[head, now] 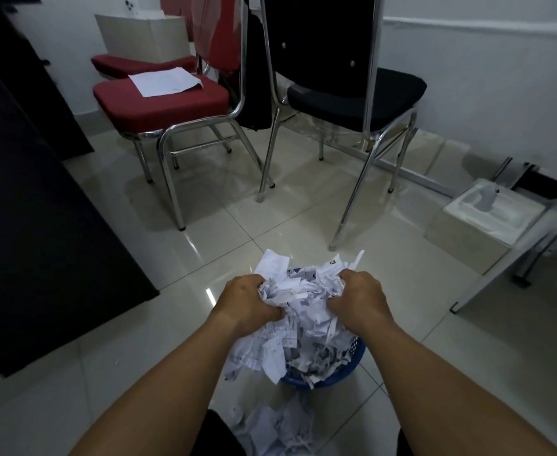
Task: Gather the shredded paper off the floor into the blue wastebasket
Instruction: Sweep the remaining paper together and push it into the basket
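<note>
A big wad of white shredded paper (303, 311) sits between both hands, right over the blue wastebasket (352, 355). My left hand (246, 299) clutches its left side and my right hand (361, 297) clutches its right side, fingers dug into the strips. The basket is heaped, and its blue rim shows only at the lower right, with strips hanging over the front edge. A smaller pile of shredded paper (275, 426) lies on the tiled floor just in front of the basket, between my knees.
A red chair (158, 103) with a white sheet (167, 81) on its seat stands at the back left, a black chair (352, 93) beside it. A dark desk side (40, 225) runs along the left. A white box (487, 222) and metal legs stand at the right.
</note>
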